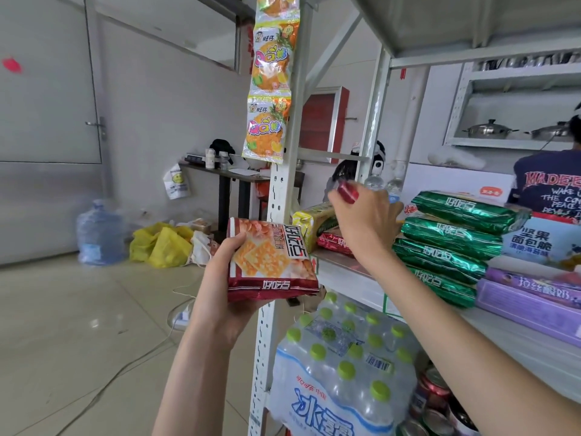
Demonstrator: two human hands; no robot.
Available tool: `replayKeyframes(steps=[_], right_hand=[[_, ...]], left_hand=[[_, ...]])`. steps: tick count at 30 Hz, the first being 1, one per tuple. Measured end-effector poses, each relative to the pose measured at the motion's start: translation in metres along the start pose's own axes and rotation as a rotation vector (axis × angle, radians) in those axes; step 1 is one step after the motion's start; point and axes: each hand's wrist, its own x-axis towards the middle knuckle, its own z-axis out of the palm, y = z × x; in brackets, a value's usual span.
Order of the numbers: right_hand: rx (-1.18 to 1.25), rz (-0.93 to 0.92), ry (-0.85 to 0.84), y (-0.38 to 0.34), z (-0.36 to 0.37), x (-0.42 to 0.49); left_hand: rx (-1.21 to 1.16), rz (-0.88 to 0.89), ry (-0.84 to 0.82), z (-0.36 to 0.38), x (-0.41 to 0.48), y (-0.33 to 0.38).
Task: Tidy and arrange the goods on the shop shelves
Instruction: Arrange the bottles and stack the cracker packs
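While the left hand (218, 275) grips 1 red cracker packet (270, 259) beyond the shelf's (342, 273) left edge, the right hand (367, 225) pinches a small red item (347, 191) above it; its wrist could knock the yellow packet (311, 222) off.

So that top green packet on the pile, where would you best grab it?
By its long near edge, coming from the front. The top green packet lies flat on three others, so nothing pins it, and its rounded edge probably leaves room for fingers. The right hand is nearest but already pinches a small red thing; the left hand holds a red cracker packet.
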Motion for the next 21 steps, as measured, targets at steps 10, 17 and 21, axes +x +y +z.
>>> replayKeyframes(steps=[10, 17, 21], right_hand=[[1.663, 0.510, -0.379, -0.024, -0.085, -0.066], [1.721, 0.651, -0.424, 0.003, -0.101, -0.085], [1.618, 0.638, -0.447, 0.012, -0.110, -0.086]], left_hand=[[-0.013, 0.013, -0.052, 0.011, -0.010, 0.002], [-0.007, 0.010, -0.088, 0.019, -0.014, -0.001], [-0.002, 0.013, -0.113, 0.025, -0.016, -0.003]])
